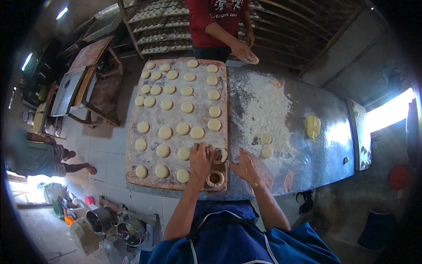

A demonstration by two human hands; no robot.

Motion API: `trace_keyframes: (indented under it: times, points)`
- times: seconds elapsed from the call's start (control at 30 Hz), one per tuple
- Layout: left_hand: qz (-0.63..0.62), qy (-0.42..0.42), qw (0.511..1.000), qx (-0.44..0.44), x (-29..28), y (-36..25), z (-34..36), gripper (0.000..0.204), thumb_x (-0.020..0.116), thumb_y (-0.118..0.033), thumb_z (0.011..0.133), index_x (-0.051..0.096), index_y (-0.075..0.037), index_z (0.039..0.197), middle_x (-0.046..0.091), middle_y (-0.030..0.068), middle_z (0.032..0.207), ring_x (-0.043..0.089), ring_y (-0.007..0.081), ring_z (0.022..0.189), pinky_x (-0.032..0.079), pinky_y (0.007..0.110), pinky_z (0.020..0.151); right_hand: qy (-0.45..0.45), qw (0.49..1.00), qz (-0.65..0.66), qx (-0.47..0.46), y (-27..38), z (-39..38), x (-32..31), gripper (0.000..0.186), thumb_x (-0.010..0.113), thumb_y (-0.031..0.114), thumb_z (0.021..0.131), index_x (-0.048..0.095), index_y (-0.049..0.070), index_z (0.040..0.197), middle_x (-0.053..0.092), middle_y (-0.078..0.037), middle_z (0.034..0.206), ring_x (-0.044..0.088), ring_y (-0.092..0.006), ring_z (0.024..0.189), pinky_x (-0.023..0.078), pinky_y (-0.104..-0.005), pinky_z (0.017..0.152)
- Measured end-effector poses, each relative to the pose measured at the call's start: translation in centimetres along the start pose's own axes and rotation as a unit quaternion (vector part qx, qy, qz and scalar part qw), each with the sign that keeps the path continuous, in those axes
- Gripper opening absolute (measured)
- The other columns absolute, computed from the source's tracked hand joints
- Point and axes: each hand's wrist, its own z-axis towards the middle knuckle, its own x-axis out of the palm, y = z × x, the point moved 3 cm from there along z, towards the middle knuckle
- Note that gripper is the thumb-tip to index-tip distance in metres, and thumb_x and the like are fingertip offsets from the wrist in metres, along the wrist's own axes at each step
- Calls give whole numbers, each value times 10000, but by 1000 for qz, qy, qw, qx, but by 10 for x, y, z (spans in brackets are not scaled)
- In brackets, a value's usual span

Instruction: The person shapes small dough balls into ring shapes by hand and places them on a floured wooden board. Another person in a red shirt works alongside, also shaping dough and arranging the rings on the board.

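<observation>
Pale round dough pieces (pixel 182 128) lie in uneven rows on a floured wooden board (pixel 132 119) before me. At the board's right near corner, my left hand (pixel 202 159) bends its fingers onto a dough piece (pixel 223 154) with a darker middle, partly hidden by the fingers. Just below it lies a dough ring (pixel 220 181) with a brown centre; whether that is filling or bare board I cannot tell. My right hand (pixel 246 168) hovers by the board's right edge, thumb and fingers apart, with nothing visible in it.
Flour (pixel 266 103) covers part of the metal table (pixel 325 163), with two dough rounds (pixel 266 145) on it. A yellow lump (pixel 313 127) sits farther right. Across the table, a person in red (pixel 215 31) holds a dough round (pixel 254 60). Racks (pixel 154 26) of trays stand behind.
</observation>
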Motion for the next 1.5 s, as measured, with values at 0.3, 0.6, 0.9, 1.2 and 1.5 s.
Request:
trace_keyframes:
  times: [0.3, 0.6, 0.9, 1.2, 1.5]
  points:
    - [32, -77, 994, -72, -58, -12, -52, 290, 659, -89, 799, 612, -19, 1077, 565, 198, 1052, 519, 393, 1008, 408, 474, 874, 37, 897, -181, -402, 97, 32, 48, 394, 599, 106, 787, 560, -47, 1148, 586, -235, 1125, 557, -392, 1076, 468, -430, 923]
    - [36, 141, 974, -176, -89, 6, -80, 261, 666, -39, 783, 587, 22, 1025, 604, 231, 1029, 553, 406, 1018, 446, 459, 857, 137, 922, -179, -315, 120, 45, 100, 315, 607, 170, 790, 619, -1, 1054, 604, -242, 1107, 588, -378, 1038, 498, -436, 831]
    - [-216, 228, 948, -50, 25, -127, -34, 238, 717, -87, 796, 627, -13, 1004, 669, 173, 930, 658, 324, 884, 511, 365, 759, -36, 997, 63, -28, -103, -24, -102, 263, 711, 123, 711, 665, 19, 948, 657, -194, 934, 638, -350, 867, 502, -418, 765]
    - [-212, 152, 964, 42, 148, -206, -40, 268, 684, -122, 843, 599, 13, 1058, 653, 184, 976, 651, 341, 862, 521, 394, 766, -130, 989, 59, 41, -184, -44, -152, 301, 759, 142, 675, 590, -1, 880, 648, -139, 774, 641, -271, 728, 500, -367, 648]
    - [-507, 203, 814, -199, 180, -219, -50, 202, 629, -84, 913, 572, 15, 1080, 642, 88, 960, 625, 144, 886, 542, 295, 731, -93, 926, 365, 34, -172, -52, -163, 447, 678, 19, 732, 468, 40, 1125, 583, -36, 831, 558, -97, 752, 473, -262, 654]
